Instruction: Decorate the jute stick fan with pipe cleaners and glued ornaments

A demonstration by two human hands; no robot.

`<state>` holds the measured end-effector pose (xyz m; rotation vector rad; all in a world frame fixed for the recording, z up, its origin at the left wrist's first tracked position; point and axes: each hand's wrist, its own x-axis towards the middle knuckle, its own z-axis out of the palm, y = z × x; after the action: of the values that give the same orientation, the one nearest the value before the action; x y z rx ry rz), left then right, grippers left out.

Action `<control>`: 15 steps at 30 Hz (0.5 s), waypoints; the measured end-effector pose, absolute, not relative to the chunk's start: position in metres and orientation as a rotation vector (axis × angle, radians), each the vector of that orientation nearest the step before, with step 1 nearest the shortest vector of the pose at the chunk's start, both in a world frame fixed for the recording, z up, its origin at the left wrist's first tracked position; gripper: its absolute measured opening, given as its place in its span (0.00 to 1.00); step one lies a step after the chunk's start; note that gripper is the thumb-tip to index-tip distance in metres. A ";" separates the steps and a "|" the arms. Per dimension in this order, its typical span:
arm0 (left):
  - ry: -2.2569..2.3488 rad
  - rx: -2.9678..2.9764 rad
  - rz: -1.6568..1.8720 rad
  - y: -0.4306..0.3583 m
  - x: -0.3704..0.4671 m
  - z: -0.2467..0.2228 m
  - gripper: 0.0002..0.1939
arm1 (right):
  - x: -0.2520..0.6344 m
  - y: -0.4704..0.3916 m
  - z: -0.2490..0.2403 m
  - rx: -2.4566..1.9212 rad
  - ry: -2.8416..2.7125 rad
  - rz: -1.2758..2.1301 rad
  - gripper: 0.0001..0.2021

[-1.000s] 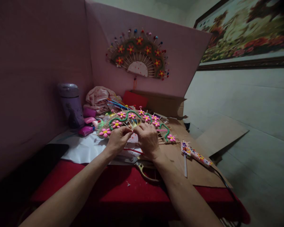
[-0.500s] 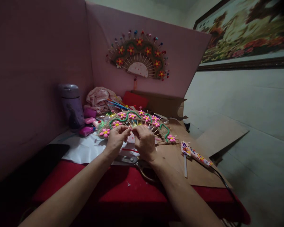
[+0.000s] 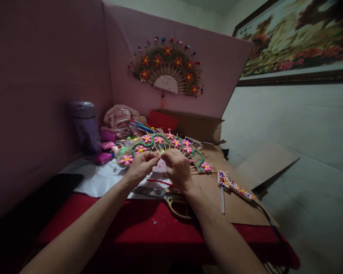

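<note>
We count: flowered fans (image 3: 152,143), two; glue gun (image 3: 233,185), one; scissors (image 3: 166,198), one pair; lidded bottle (image 3: 86,127), one; framed picture (image 3: 300,45), one.

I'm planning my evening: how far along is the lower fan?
On the lower fan, pink flowers and green trim look done. The left hand and right hand apparently pinch a tiny, unclear piece. Right-side sticks look bare, unlike the ball-tipped upper fan, so balls probably remain.

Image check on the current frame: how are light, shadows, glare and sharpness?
Head view: dim overall, lower left corner nearly black; pale sheen on the white sheet; shadow on the red cloth near the scissors; wide-angle stretch toward the edges, skewing the framed picture; fine detail soft, so what lies between the fingertips of the left hand and right hand is unclear.
</note>
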<state>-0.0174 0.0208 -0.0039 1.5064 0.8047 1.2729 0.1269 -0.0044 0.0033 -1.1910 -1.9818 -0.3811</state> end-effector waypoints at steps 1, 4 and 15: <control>0.744 1.408 1.256 0.021 -0.017 -0.004 0.10 | 0.125 -0.004 0.002 -1.168 -1.955 -0.320 0.05; 0.645 1.235 1.311 0.020 -0.014 -0.007 0.10 | 0.119 -0.004 -0.003 -1.116 -1.898 -0.234 0.07; 0.902 1.582 1.492 0.020 -0.011 -0.011 0.07 | 0.121 -0.007 0.000 -1.326 -1.952 -0.443 0.06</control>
<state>-0.0113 0.0204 -0.0107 1.5823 0.9022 1.4925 0.1209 -0.0068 0.0001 -1.3265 -1.9516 -0.4426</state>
